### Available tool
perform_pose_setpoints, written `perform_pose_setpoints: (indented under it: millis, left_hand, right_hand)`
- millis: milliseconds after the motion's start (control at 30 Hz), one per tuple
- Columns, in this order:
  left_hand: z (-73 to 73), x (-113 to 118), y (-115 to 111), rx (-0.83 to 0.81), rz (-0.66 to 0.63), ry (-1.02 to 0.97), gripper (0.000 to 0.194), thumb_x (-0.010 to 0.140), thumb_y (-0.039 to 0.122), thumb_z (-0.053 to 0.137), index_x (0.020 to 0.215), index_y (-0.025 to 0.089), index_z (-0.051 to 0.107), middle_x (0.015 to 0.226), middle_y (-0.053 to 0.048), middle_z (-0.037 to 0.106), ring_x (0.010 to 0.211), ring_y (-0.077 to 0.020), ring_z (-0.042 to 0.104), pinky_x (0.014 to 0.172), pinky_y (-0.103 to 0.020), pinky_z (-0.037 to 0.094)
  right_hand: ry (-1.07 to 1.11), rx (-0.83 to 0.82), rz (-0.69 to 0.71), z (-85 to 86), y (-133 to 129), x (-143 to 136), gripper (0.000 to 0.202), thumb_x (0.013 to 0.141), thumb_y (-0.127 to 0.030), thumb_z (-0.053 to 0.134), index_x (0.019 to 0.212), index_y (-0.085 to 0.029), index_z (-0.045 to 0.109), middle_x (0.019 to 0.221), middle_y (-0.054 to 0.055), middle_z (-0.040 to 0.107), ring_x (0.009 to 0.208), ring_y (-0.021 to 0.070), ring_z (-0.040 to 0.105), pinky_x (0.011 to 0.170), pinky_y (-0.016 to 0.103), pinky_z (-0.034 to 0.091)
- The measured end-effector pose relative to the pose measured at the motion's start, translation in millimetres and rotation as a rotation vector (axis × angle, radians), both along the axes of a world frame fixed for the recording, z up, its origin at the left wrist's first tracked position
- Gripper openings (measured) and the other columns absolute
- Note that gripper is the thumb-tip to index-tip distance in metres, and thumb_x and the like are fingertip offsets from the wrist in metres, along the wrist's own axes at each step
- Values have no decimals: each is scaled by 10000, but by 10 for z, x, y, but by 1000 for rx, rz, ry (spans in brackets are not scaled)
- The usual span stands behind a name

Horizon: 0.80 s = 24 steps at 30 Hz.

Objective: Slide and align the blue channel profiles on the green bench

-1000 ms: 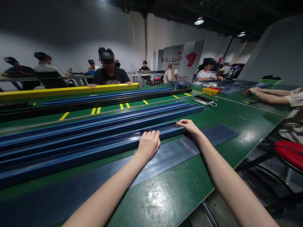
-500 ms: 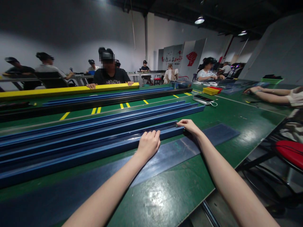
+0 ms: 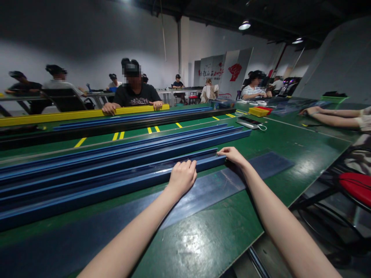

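Observation:
A long blue channel-shaped profile (image 3: 87, 201) lies along the green table (image 3: 290, 146), its open side up. Something glossy and clear shows inside it near my left hand. My left hand (image 3: 182, 177) is closed over the front wall of this profile, fingers curled into the channel. At the profile's right end, my right hand (image 3: 232, 155) pinches with thumb and fingertips inside the open end; what sits between them is too small to make out. In front of the profile and partly under my forearms lies a flat, clear bluish plastic strip (image 3: 199, 195).
More blue profiles (image 3: 185, 147) lie parallel behind. Beyond are a black bar (image 3: 130, 123) and a yellow bar (image 3: 130, 110) held by a person opposite. A phone on a power bank (image 3: 249, 122), a yellow tray (image 3: 259, 112) and a red stool (image 3: 356, 187) are to the right.
My hands stay in place on the blue profile. The person opposite has shifted their hands slightly along the yellow bar, which sits a little lower.

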<state>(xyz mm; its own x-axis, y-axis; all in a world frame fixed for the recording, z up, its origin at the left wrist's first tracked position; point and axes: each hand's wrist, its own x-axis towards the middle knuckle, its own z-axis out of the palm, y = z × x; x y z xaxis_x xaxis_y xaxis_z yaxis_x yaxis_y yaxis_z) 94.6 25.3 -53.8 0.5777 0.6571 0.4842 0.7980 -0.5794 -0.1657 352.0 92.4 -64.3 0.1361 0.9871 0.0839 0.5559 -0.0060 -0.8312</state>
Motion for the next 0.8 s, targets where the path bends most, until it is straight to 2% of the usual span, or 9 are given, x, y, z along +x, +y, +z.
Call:
perform_pose_setpoints:
  millis: [600, 800]
  left_hand:
    - [6, 2, -5, -17, -6, -22, 259, 837, 230, 349, 1022, 153, 515, 845, -58, 588, 738, -177, 539, 635, -308, 349]
    - [11, 7, -5, -27, -1, -27, 262, 834, 226, 355, 1027, 147, 513, 859, -62, 588, 745, -178, 539, 636, -309, 348]
  right_hand:
    - [28, -72, -3, 37, -45, -30, 339, 516, -474, 639, 560, -143, 578, 438, -19, 479, 412, 81, 425, 425, 225, 318]
    - [41, -49, 3, 20, -35, -29, 344, 513, -477, 639, 568, -141, 590, 464, -14, 499, 440, 83, 430, 440, 224, 322]
